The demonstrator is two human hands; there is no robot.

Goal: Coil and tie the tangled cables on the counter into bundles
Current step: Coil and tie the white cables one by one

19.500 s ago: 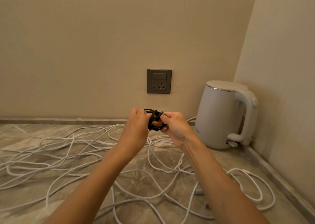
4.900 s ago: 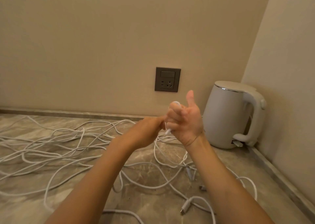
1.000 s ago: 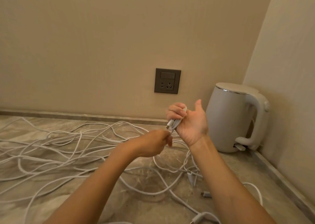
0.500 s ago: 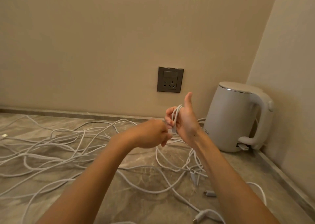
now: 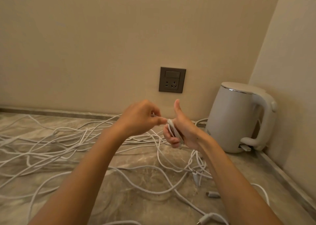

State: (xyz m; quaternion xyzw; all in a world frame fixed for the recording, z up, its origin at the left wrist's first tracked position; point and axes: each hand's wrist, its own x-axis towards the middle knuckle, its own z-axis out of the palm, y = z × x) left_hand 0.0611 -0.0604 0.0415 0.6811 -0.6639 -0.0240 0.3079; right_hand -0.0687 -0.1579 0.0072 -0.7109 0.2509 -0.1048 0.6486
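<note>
– On the left of the counter point(image 5: 130, 206), what?
– A sprawl of tangled cables point(image 5: 51, 142), white, looped over one another on the marbled stone, spreading from the left edge toward the middle. Not yet bundled.
– And further in?
– The left hand point(image 5: 140, 118), raised above the stone, back toward the camera, fingers curled, pinching the white cable point(image 5: 173, 130) right where the loops begin. Hard to say which fingertips do the pinching, with that spot blurred.
– Next to it?
– The right hand point(image 5: 184, 130), just beside the left, thumb pointing up, fingers curled with several turns of that same white cable wound round them and gripped there. Slack trailing from under the hand down to the counter, into the tangle.
– On the wall behind?
– A dark wall socket point(image 5: 172, 79), above the gap between the two hands.
– Down by the right forearm?
– Loose connectors point(image 5: 212, 194) on the stone, near one another but apart, each at the end of a white lead.
– And at far right?
– A white kettle point(image 5: 234, 117), upright in the corner, handle turned to the right, with a loop of white cable just beside its base on the left.
</note>
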